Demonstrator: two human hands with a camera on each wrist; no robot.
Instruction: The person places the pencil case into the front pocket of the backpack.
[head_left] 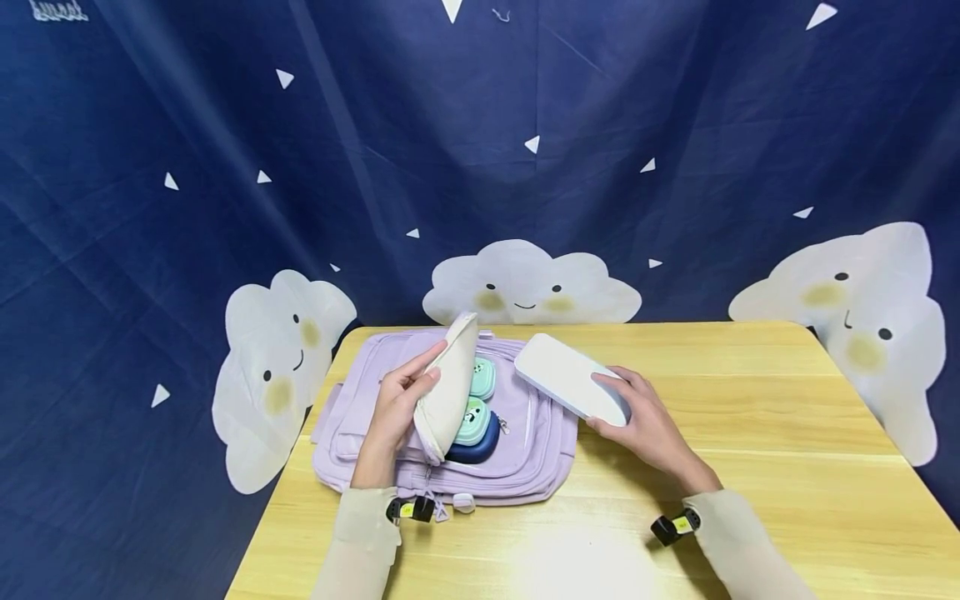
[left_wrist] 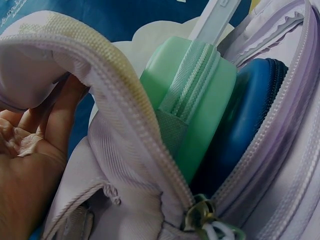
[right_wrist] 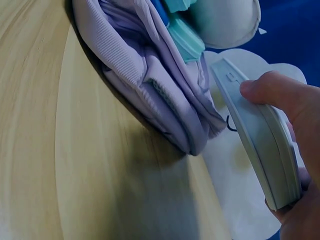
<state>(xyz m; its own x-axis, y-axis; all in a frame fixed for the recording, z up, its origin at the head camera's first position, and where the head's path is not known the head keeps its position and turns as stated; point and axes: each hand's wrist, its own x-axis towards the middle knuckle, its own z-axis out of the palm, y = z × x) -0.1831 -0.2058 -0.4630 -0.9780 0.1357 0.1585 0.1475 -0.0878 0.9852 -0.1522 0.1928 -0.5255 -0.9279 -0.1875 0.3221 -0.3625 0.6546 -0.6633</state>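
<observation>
A lavender backpack (head_left: 551, 467) lies on the table with its front pocket unzipped. My left hand (head_left: 390, 408) grips the pocket's flap (head_left: 447, 396), its cream lining showing, and holds it raised. Inside the pocket sit two mint-green zip cases (head_left: 483, 379) and a dark blue case (left_wrist: 250, 105); one mint case has a panda face on it. My right hand (head_left: 648, 421) holds a flat white and pale-blue box (head_left: 566, 375), thumb on one side and fingers on the other. The box is tilted, its far end overlapping the backpack's right side in the head view.
The wooden table (head_left: 720, 400) extends to the right and in front of the backpack. Zipper pulls and a purple charm (head_left: 440, 507) hang at the bag's near edge. Behind the table hangs a dark blue curtain (head_left: 585, 183) with smiling clouds.
</observation>
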